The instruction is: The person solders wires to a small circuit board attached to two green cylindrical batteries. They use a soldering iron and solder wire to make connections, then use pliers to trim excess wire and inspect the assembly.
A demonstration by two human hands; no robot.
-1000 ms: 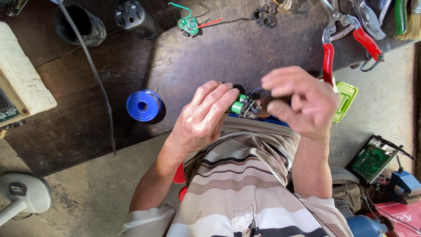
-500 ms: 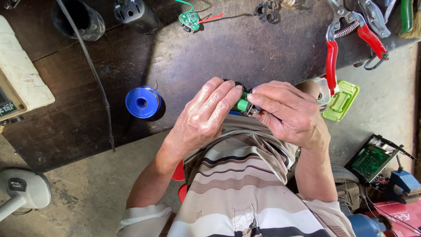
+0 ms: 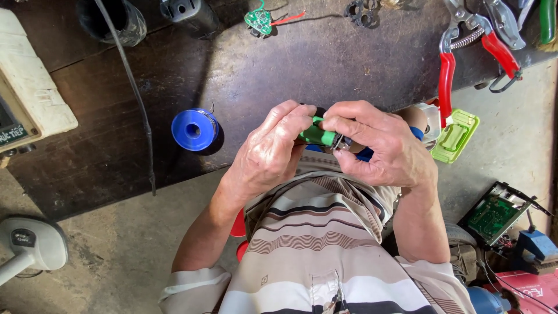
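My left hand [image 3: 270, 152] and my right hand [image 3: 381, 145] meet above the near edge of a dark wooden workbench [image 3: 279, 70]. Between their fingertips they pinch a small green cylindrical part [image 3: 317, 135] with a metal bit at its right end. Both hands grip it; most of it is hidden by my fingers. A blue piece shows just under my right hand. My striped shirt fills the lower middle of the view.
A blue solder spool [image 3: 195, 129] sits left of my hands. A black cable [image 3: 136, 93] runs down the bench. Red-handled cutters [image 3: 465, 52], a small green circuit board [image 3: 258, 20] and a green plastic tray [image 3: 456, 136] lie nearby. A circuit board [image 3: 494, 215] rests on the floor at right.
My right hand has lowered and closed in on the green part, meeting my left hand. The two hands now hold it together, closer to my body.
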